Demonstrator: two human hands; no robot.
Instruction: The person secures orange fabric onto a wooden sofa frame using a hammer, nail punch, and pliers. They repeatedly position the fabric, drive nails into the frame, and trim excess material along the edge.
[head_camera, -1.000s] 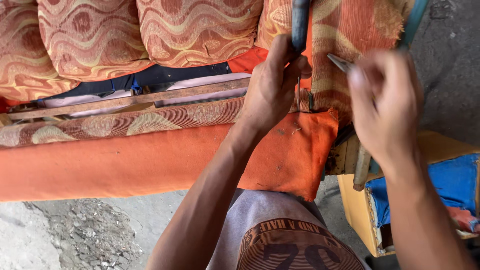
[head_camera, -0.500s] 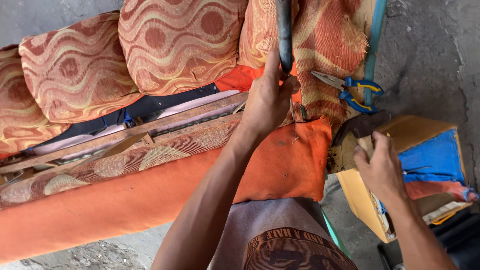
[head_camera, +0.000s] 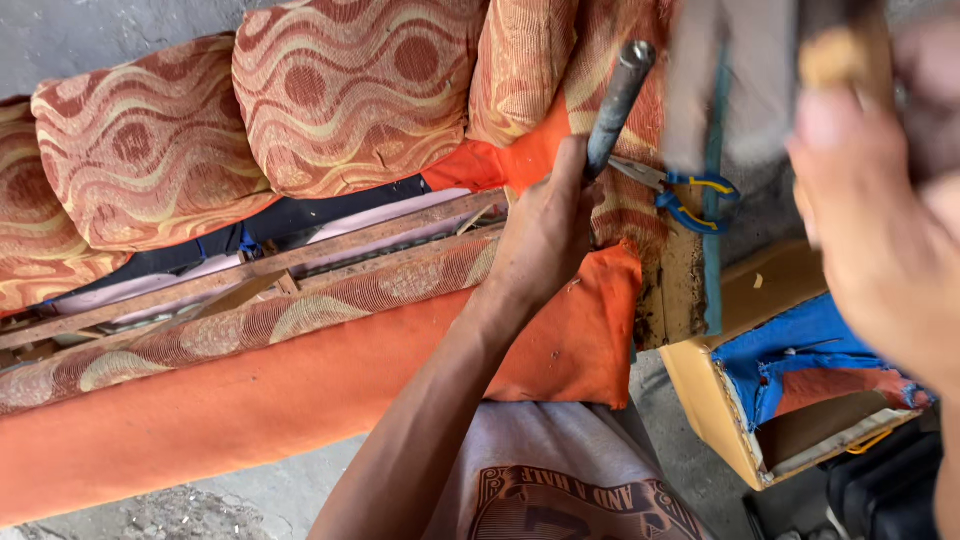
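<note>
Open yellow cardboard box (head_camera: 705, 400), lower right.

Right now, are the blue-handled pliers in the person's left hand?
No, the left hand grips a grey metal rod, while the blue-handled pliers lie on the sofa's arm beside it.

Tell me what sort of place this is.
Probably an upholstery repair spot on bare concrete floor: a patterned orange sofa stripped to its wooden frame, blue-handled pliers on the armrest, a metal rod in the left hand.
</note>
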